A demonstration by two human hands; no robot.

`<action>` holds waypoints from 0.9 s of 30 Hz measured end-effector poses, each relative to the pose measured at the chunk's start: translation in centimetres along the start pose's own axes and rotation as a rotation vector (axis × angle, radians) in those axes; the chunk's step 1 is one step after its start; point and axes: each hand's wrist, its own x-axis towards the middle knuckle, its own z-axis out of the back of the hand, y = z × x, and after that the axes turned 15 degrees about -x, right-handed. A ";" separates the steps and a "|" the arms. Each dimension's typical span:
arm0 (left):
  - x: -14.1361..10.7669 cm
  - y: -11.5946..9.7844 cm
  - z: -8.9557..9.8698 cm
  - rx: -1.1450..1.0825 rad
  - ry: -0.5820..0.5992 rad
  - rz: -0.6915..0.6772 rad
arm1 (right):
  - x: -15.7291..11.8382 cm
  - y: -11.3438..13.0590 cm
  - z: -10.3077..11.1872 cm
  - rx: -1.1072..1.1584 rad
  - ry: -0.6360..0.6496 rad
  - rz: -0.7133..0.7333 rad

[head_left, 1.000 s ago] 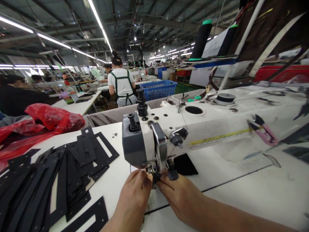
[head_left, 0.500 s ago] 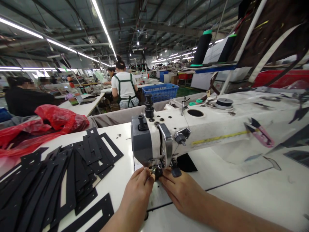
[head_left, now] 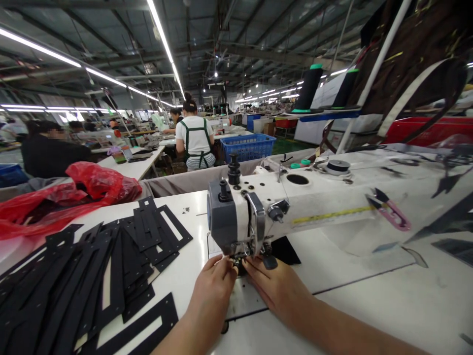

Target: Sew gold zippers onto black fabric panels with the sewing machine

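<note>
A white and grey sewing machine (head_left: 223, 217) stands before me. My left hand (head_left: 213, 288) is at the left of its presser foot, fingertips pinched on the near edge of a small black piece (head_left: 241, 268). From the other side my right hand (head_left: 279, 286) has its fingers pressed together on the same piece, under the machine head. Most of that piece is hidden by my fingers and the foot. Black flat material (head_left: 285, 250) shows behind the foot; whether it is the same piece I cannot tell.
Black cut-out frames (head_left: 111, 271) lie in an overlapping pile on the left, beside a red plastic bag (head_left: 96, 182). Pink-handled thread snips (head_left: 393, 214) rest against the machine arm. Thread cones (head_left: 309, 88) stand behind. Further off are a blue basket (head_left: 247, 146) and a co-worker (head_left: 194, 135).
The view has shifted slightly, so the surroundings sit a little lower and the pile and machine head further right. Both hands stay at the presser foot, gripping as before.
</note>
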 end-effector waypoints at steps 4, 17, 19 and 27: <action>0.1 0.0 0.3 -0.001 0.024 -0.007 | -0.1 -0.2 -1.2 0.049 0.096 -0.014; 0.1 0.1 -0.1 -0.001 0.006 -0.003 | -0.1 -0.1 -1.5 0.058 0.170 -0.045; 0.0 0.1 -0.2 -0.013 0.012 0.008 | -0.1 0.1 -1.6 0.040 0.218 -0.041; 0.3 0.3 0.5 -0.020 0.064 0.113 | -0.5 -3.4 -0.8 -0.131 0.315 -0.161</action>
